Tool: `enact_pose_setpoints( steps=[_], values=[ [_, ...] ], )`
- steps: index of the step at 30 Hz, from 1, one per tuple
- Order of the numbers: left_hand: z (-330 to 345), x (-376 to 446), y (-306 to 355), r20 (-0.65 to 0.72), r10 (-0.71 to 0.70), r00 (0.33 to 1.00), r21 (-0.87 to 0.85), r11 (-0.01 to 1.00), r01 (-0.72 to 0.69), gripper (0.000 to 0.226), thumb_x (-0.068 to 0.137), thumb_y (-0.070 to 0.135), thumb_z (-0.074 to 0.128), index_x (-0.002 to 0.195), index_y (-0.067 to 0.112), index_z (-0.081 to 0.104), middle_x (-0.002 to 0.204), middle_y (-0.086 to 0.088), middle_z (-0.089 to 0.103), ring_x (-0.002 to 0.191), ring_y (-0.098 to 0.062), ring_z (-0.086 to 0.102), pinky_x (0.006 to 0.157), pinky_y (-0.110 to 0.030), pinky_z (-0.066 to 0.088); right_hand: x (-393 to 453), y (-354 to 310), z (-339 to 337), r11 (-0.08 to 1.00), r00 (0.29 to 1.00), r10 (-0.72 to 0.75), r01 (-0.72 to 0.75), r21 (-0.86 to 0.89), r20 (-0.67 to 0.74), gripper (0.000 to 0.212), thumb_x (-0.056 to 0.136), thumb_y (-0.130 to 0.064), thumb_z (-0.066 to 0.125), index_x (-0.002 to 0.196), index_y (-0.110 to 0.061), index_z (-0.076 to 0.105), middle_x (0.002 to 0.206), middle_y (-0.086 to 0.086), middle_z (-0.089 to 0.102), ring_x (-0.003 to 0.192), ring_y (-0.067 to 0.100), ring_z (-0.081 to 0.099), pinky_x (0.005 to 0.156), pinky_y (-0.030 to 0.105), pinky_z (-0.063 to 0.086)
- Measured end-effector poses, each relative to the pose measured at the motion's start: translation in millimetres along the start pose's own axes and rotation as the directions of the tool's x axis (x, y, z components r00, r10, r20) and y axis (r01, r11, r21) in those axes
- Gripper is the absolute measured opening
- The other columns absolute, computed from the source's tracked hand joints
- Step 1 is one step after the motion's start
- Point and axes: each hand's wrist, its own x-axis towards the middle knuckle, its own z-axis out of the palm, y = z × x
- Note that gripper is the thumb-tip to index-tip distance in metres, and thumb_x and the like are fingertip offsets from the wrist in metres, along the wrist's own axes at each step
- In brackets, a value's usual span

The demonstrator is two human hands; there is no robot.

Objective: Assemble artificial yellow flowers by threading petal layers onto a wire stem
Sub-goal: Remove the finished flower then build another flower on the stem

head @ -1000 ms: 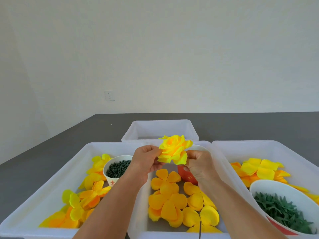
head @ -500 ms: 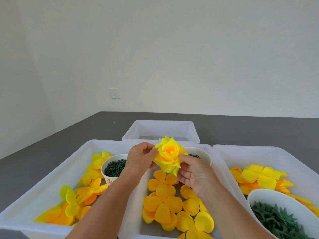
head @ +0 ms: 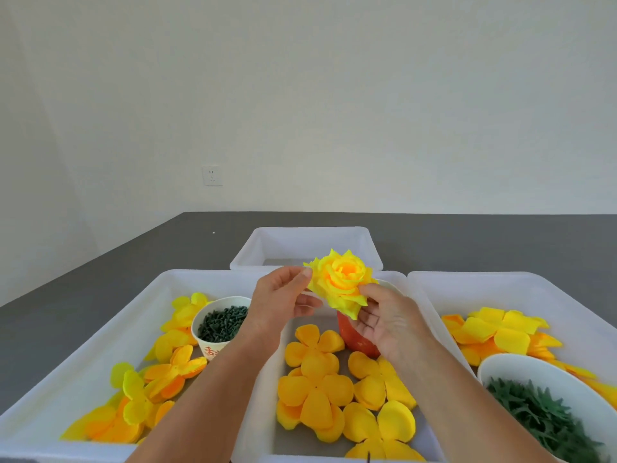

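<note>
Flower (head: 340, 284) is now turning face-up toward the camera at frame centre, above the middle tray (head: 257, 396); left hand (head: 278, 302) is pinching its outer petals, right hand (head: 384, 324) is gripping underneath. Layers look seated; stem is hidden, likely final fluffing.

One head-worn wide-angle view only, looking forward and slightly down from the person's own position. It sits close above both forearms; the grey surface (head: 467, 242) and white wall (head: 334, 95) extend beyond the fingers (head: 302, 274).
</note>
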Motion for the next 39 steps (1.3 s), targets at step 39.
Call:
enact_pose_setpoints(
  steps=[39],
  values=[
    [3,16,-17,-0.046,0.064,0.997,0.390,0.920,-0.041,0.025,0.096,0.018,0.046,0.078,0.009,0.061,0.061,0.004,0.060,0.051,-0.009,0.052,0.062,-0.028,0.049,92,-31,43,0.128,0.797,-0.593,0.229,-0.965,0.110,0.014,0.078,0.004,0.051,0.072,0.005,0.064,0.078,0.015,0.063,0.080,0.035,0.058,0.061,0.029,0.047]
  ],
)
